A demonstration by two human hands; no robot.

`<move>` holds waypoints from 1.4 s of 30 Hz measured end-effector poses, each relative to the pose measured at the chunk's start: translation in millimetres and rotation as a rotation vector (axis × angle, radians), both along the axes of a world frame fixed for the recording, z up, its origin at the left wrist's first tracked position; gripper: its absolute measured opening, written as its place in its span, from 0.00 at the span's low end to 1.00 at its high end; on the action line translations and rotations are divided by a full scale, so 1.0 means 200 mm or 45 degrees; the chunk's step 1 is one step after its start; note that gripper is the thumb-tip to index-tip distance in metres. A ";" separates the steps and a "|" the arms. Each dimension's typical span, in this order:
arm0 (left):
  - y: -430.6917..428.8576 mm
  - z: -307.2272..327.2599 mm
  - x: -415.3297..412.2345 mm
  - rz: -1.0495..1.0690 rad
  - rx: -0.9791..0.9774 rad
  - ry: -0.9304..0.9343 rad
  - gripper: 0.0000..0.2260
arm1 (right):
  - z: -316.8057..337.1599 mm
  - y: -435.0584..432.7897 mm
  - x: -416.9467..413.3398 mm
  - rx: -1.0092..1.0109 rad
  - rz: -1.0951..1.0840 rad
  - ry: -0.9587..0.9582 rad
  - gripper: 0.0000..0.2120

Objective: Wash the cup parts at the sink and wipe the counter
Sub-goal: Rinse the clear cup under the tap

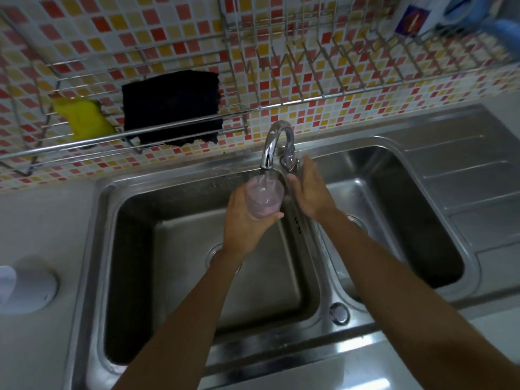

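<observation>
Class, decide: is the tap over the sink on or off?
On. A stream of water falls from the tap's spout into the clear cup held under it by the left hand.

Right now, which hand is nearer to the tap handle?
Right. The right hand reaches up beside the tap handle, fingertips at it. The left hand is lower, over the left basin, holding the cup under the spout.

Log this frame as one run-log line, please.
stage: rinsing | left hand: holds clear cup under running faucet | right hand: open, at faucet handle | counter wipe: not begun
</observation>
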State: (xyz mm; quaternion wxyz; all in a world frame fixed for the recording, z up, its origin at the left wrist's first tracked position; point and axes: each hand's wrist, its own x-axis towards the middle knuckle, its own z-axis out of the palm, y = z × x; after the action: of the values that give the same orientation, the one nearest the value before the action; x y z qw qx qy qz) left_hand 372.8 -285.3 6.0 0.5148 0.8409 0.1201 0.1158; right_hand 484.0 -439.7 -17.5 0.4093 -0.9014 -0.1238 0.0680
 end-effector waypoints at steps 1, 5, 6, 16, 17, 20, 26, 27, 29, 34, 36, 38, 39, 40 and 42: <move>0.01 -0.01 -0.02 0.011 0.025 0.018 0.39 | -0.04 -0.01 -0.08 -0.042 -0.040 -0.027 0.28; 0.09 -0.08 -0.13 -0.046 0.148 0.125 0.38 | -0.21 -0.07 -0.44 -0.266 -0.051 -0.081 0.30; 0.11 -0.10 -0.16 -0.070 0.164 0.153 0.38 | -0.25 -0.08 -0.50 -0.358 -0.009 -0.112 0.29; 0.24 -0.24 -0.30 -0.329 0.778 0.624 0.34 | -0.36 -0.08 -0.56 -0.710 0.089 -0.318 0.33; 0.25 -0.25 -0.30 -0.341 0.822 0.655 0.34 | -0.35 -0.08 -0.56 -0.718 0.085 -0.313 0.33; 0.25 -0.27 -0.30 -0.365 0.974 0.682 0.34 | -0.35 -0.07 -0.57 -0.750 0.090 -0.306 0.33; 0.25 -0.24 -0.26 -0.439 1.252 0.627 0.32 | -0.35 -0.07 -0.57 -0.782 0.096 -0.297 0.33; 0.25 -0.22 -0.25 -0.454 1.288 0.626 0.32 | -0.35 -0.07 -0.57 -0.782 0.096 -0.291 0.32; 0.24 -0.18 -0.23 -0.479 1.393 0.625 0.32 | -0.35 -0.07 -0.57 -0.780 0.087 -0.283 0.32; 0.22 -0.13 -0.19 -0.529 1.714 0.506 0.31 | -0.35 -0.07 -0.58 -0.739 0.072 -0.287 0.30; 0.22 -0.12 -0.19 -0.524 1.809 0.433 0.30 | -0.34 -0.07 -0.58 -0.727 0.062 -0.300 0.29; 0.22 -0.12 -0.20 -0.502 1.865 0.383 0.29 | -0.35 -0.07 -0.58 -0.727 0.056 -0.303 0.30; 0.22 -0.12 -0.21 -0.493 1.878 0.368 0.28 | -0.35 -0.06 -0.58 -0.731 0.052 -0.304 0.30; 0.23 -0.12 -0.21 -0.489 1.881 0.360 0.28 | -0.36 -0.06 -0.58 -0.736 0.049 -0.306 0.30; 0.24 -0.12 -0.23 -0.482 1.890 0.346 0.30 | -0.36 -0.06 -0.58 -0.752 0.038 -0.308 0.29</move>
State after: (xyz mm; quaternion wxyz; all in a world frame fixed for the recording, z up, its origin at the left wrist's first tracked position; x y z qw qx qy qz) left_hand 325.9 -238.1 -18.3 -0.1912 0.9785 -0.0725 -0.0282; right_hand 368.8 -452.3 -90.0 0.1113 -0.9809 -0.1598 -0.0008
